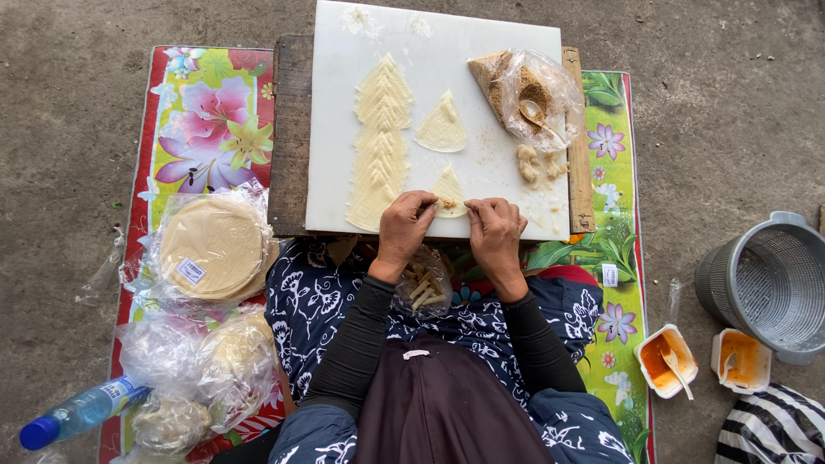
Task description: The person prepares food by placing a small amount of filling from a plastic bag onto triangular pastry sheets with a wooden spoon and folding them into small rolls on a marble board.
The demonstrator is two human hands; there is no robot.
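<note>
Item, far left: blue-capped water bottle (82, 414) lying on the concrete floor (69, 129) beside the flowered mat (210, 112).

Item: plastic bags holding round wrapper stacks (213, 247), on the mat, well apart from the work.

Item: white cutting board (331, 103) on a wooden plank (289, 129). On it, a long overlapping row of cut wedges (381, 137) and one loose wedge (442, 125).

Item: left hand (404, 228), fingers pinched shut on the near edge of the filled wedge (449, 191), which lies at the board's front edge.

Item: right hand (496, 234), fingers likewise closed on that wedge's right side; a dab of filling shows between the two hands.

Step judged: folding or rolling the filled wrapper. The next move likely calls for tucking the edge over the filling evenly, without tearing the thin sheet.

Item: bag of brown filling with spoon (534, 103), upper right of the board.

Item, right: two sauce tubs (666, 361), grey basket (769, 283).
</note>
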